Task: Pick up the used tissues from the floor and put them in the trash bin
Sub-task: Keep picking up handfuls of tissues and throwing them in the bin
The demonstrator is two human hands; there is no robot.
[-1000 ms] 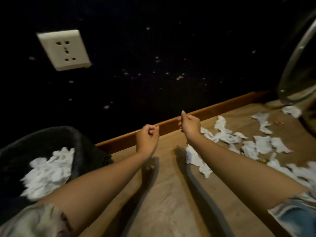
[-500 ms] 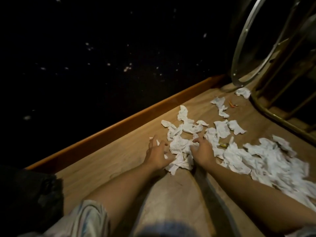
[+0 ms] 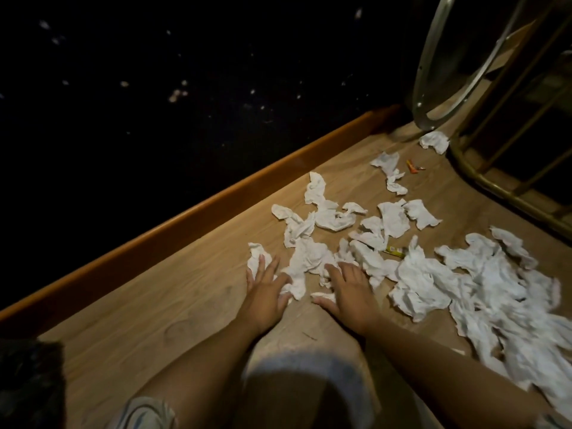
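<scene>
Several crumpled white tissues [image 3: 312,261] lie scattered on the wooden floor [image 3: 173,305], with a thicker heap [image 3: 495,289] at the right. My left hand [image 3: 266,289] lies flat, fingers spread, its fingertips on a small tissue [image 3: 257,258] and its thumb against the nearest clump. My right hand [image 3: 349,292] rests palm down, fingers apart, on the same clump's right side. Neither hand has closed around anything. A dark corner of the black trash bin [image 3: 28,382] shows at the bottom left, its inside out of view.
An orange-brown skirting board [image 3: 216,196] runs under a dark speckled wall. A metal hoop [image 3: 433,72] leans at the upper right beside a brass-coloured frame [image 3: 495,187]. A small orange scrap [image 3: 413,167] and a yellow scrap [image 3: 394,250] lie among the tissues.
My view swung right, away from the bin and the wall socket. Both hands dropped from loose fists in the air to the floor and now spread flat on the nearest tissues.
</scene>
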